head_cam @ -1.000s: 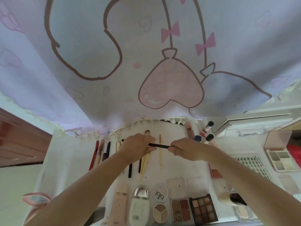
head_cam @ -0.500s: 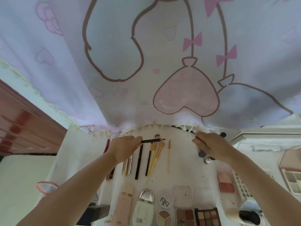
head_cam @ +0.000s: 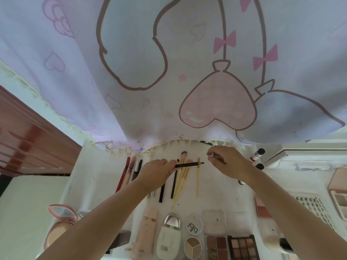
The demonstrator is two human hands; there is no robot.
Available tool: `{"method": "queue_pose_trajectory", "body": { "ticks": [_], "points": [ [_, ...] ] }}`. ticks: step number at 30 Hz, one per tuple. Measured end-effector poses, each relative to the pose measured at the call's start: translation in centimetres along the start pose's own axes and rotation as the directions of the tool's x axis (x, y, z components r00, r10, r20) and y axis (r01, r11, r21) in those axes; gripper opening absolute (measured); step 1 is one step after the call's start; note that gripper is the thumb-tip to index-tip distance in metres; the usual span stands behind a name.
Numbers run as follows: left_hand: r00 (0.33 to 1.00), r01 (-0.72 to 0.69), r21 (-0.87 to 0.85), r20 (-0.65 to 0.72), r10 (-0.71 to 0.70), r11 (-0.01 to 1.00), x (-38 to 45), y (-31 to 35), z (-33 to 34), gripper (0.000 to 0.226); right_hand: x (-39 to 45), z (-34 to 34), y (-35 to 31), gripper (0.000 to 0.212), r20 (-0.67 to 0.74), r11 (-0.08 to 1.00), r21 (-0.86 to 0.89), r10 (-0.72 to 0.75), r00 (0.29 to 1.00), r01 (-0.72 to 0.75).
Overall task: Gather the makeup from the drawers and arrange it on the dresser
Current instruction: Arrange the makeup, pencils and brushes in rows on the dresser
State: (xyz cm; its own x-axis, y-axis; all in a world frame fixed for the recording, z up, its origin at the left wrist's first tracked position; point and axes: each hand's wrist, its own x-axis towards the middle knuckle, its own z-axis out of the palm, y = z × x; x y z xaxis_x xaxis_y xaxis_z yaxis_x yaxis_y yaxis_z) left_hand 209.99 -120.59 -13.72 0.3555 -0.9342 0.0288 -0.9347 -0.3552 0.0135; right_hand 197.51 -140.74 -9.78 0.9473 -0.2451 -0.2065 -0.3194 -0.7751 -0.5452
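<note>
Palettes, near edge: rectangular brown-toned eyeshadow palettes, a round three-part powder pan and a white round lidded pot are lying in a row along the near side of the white dresser top, already arranged.

Change since a second ago: both hands were gripping the slim black pencil end to end; now only the left is keeping it. The right has travelled to the tubes at the far right and is returning with a second item.

Meaning for the task: the row of sticks appears close to complete; judging by the layout, the pencil is about to be laid beside the others.

Left hand: fingers are closing in a pinch on the pencil's left end, holding it crosswise above the yellow-handled brushes; no contact with them is discernible.

Right hand: fingers are curling partly shut around a thin dark object at the fingertips; its identity is too small to confirm.

Far row: red and pink slim lip pencils are lying parallel at left; white dark-capped tubes are standing at far right.

Backdrop: pale lilac cartoon-print cloth is hanging over the rear edge.
</note>
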Motion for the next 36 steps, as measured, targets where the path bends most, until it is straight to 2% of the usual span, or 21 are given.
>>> {"method": "queue_pose_trajectory", "body": {
  "ticks": [3, 7, 11, 13, 15, 19, 22, 25, 27, 29, 36],
  "points": [
    [1.000, 0.022, -0.034, 0.000, -0.022, 0.999, -0.5, -0.1, 0.0, 0.017, -0.3, 0.2, -0.3, 0.022, 0.026, 0.999, -0.011, -0.030, 0.999, 0.031],
    [0.999, 0.006, -0.048, -0.031, -0.007, 0.999, -0.7, 0.4, 0.9, 0.011, -0.3, 0.9, -1.2, 0.022, 0.118, 0.994, -0.035, -0.096, 0.988, 0.100],
    [0.997, 0.054, -0.109, -0.043, -0.059, 0.993, -1.1, 0.9, 2.2, 0.017, 0.5, 1.8, -1.3, 0.021, 0.187, 0.991, -0.021, -0.127, 0.974, 0.133],
    [0.990, 0.135, -0.182, 0.069, -0.124, 0.974, -1.3, 1.3, 1.9, 0.027, 0.8, 2.1, -1.2, 0.025, 0.202, 0.990, -0.024, -0.129, 0.971, 0.136],
    [0.957, 0.261, -0.262, 0.200, -0.212, 0.929, -1.5, 1.6, 1.7, 0.032, 1.2, 2.2, -1.0, 0.037, 0.175, 0.991, 0.034, -0.130, 0.976, 0.126],
    [0.909, 0.417, -0.390, 0.183, -0.375, 0.821, -2.0, 1.6, 2.3, 0.030, 1.8, 2.9, -0.4, 0.045, -0.018, 0.980, 0.173, -0.095, 0.995, 0.096],
    [0.843, 0.508, -0.428, 0.066, -0.534, 0.748, -2.4, 1.3, 3.1, 0.025, 2.2, 3.6, 0.3, 0.043, -0.130, 0.970, 0.240, 0.003, 0.991, 0.029],
    [0.763, 0.570, -0.396, -0.069, -0.643, 0.720, -2.5, 1.6, 3.5, 0.027, 2.0, 4.6, 1.1, 0.042, -0.115, 0.958, 0.284, 0.080, 0.990, -0.044],
    [0.722, 0.629, -0.455, 0.041, -0.690, 0.630, -2.1, 1.9, 3.2, 0.028, 1.8, 5.3, 1.7, 0.041, -0.078, 0.959, 0.273, 0.102, 0.992, -0.077],
    [0.687, 0.687, -0.446, 0.139, -0.713, 0.575, -1.9, 2.0, 3.7, 0.028, 1.5, 5.9, 2.3, 0.042, -0.047, 0.962, 0.252, 0.122, 0.991, -0.107],
    [0.638, 0.769, -0.230, 0.330, -0.696, 0.597, -1.6, 1.7, 4.9, 0.031, 1.1, 7.2, 4.5, 0.042, 0.041, 0.957, 0.160, 0.238, 0.970, -0.242]
  ]
}}
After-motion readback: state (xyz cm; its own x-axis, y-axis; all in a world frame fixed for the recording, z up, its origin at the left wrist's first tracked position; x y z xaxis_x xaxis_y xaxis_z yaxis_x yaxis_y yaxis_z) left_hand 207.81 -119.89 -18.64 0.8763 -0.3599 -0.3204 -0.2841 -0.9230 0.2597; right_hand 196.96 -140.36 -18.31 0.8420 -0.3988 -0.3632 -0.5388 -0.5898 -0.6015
